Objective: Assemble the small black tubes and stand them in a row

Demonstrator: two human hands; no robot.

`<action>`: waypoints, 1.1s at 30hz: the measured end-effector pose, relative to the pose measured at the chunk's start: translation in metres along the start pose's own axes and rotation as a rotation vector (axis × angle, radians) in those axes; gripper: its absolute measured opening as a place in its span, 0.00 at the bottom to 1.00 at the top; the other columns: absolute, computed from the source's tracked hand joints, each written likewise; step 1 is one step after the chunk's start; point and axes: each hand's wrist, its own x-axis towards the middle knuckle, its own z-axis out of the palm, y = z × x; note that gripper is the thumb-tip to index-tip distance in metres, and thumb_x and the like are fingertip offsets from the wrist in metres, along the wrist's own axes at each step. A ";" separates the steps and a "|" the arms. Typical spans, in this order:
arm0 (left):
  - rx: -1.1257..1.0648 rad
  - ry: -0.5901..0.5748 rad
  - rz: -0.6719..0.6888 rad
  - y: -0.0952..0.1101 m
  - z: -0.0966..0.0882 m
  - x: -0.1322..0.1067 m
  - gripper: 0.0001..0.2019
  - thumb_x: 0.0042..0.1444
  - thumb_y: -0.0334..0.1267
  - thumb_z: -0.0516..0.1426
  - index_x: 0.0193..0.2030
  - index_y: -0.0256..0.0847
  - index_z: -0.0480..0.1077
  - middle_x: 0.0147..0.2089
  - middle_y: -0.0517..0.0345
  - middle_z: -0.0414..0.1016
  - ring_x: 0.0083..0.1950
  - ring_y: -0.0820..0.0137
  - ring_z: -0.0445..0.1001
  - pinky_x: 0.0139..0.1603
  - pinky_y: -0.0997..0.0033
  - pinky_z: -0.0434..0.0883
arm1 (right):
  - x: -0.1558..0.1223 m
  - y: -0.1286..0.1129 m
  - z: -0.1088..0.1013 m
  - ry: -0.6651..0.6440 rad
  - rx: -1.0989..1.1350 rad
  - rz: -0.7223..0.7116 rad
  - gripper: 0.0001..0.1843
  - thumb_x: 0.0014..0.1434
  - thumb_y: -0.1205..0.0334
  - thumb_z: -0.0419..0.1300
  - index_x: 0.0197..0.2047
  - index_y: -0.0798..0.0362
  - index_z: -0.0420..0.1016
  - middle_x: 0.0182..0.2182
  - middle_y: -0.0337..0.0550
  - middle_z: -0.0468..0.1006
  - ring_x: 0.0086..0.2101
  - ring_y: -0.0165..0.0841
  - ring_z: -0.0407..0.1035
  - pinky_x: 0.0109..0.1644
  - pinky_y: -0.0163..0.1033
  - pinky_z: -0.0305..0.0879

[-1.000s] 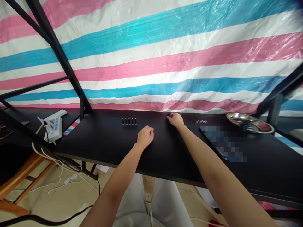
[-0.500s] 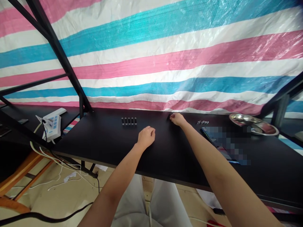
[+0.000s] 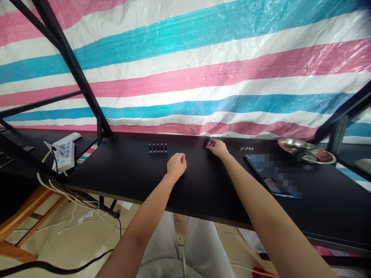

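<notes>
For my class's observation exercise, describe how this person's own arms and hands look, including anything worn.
The left hand and right hand show no gloves, rings or watches. The arms have no sleeves in view. Pale grey trousers show below.

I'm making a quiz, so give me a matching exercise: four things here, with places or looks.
1. Five cylinders
2. Metal dish
3. Power strip
4. Right hand

A. white and blue, far left
B. at a small dark object
C. in a row
D. silver, at the right end of the table

Pairs: 1-C, 2-D, 3-A, 4-B
</notes>
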 end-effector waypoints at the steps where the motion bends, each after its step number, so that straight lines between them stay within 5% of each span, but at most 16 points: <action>1: -0.005 0.010 -0.017 0.000 0.000 0.000 0.12 0.57 0.32 0.48 0.42 0.40 0.71 0.41 0.53 0.73 0.41 0.67 0.71 0.42 0.69 0.68 | -0.004 0.000 0.001 0.026 0.000 -0.002 0.18 0.46 0.65 0.62 0.42 0.61 0.73 0.29 0.46 0.77 0.30 0.32 0.70 0.37 0.34 0.63; 7: -0.017 0.033 -0.098 -0.001 -0.002 0.000 0.16 0.56 0.31 0.49 0.50 0.39 0.67 0.42 0.50 0.73 0.44 0.64 0.71 0.43 0.67 0.68 | -0.039 -0.002 0.004 0.133 0.020 0.003 0.21 0.48 0.63 0.60 0.46 0.60 0.72 0.37 0.52 0.77 0.37 0.38 0.72 0.43 0.39 0.65; 11: -0.042 0.088 -0.217 -0.003 -0.006 0.003 0.27 0.55 0.31 0.50 0.62 0.41 0.53 0.42 0.50 0.73 0.42 0.64 0.72 0.43 0.67 0.67 | -0.075 -0.020 -0.001 0.159 0.084 -0.057 0.16 0.51 0.58 0.56 0.41 0.55 0.75 0.35 0.48 0.78 0.37 0.38 0.71 0.43 0.40 0.65; 16: -0.088 0.147 -0.327 -0.008 -0.011 0.013 0.33 0.54 0.31 0.49 0.66 0.39 0.41 0.41 0.49 0.73 0.42 0.63 0.73 0.44 0.65 0.66 | -0.108 -0.041 -0.003 0.129 0.229 -0.383 0.17 0.55 0.58 0.52 0.43 0.55 0.75 0.36 0.47 0.78 0.31 0.32 0.70 0.40 0.38 0.66; 19: -0.099 0.160 -0.341 -0.011 -0.012 0.017 0.33 0.54 0.31 0.49 0.66 0.37 0.42 0.40 0.48 0.74 0.42 0.62 0.73 0.44 0.64 0.66 | -0.113 -0.043 0.001 0.080 0.241 -0.478 0.17 0.56 0.58 0.50 0.42 0.54 0.75 0.36 0.47 0.78 0.32 0.33 0.70 0.40 0.39 0.66; 33: -0.137 0.187 -0.363 -0.023 -0.008 0.031 0.21 0.53 0.30 0.52 0.55 0.38 0.59 0.37 0.50 0.75 0.42 0.63 0.74 0.45 0.65 0.66 | -0.114 -0.044 0.004 0.000 0.221 -0.466 0.16 0.55 0.59 0.50 0.40 0.53 0.76 0.32 0.45 0.78 0.30 0.33 0.70 0.39 0.39 0.66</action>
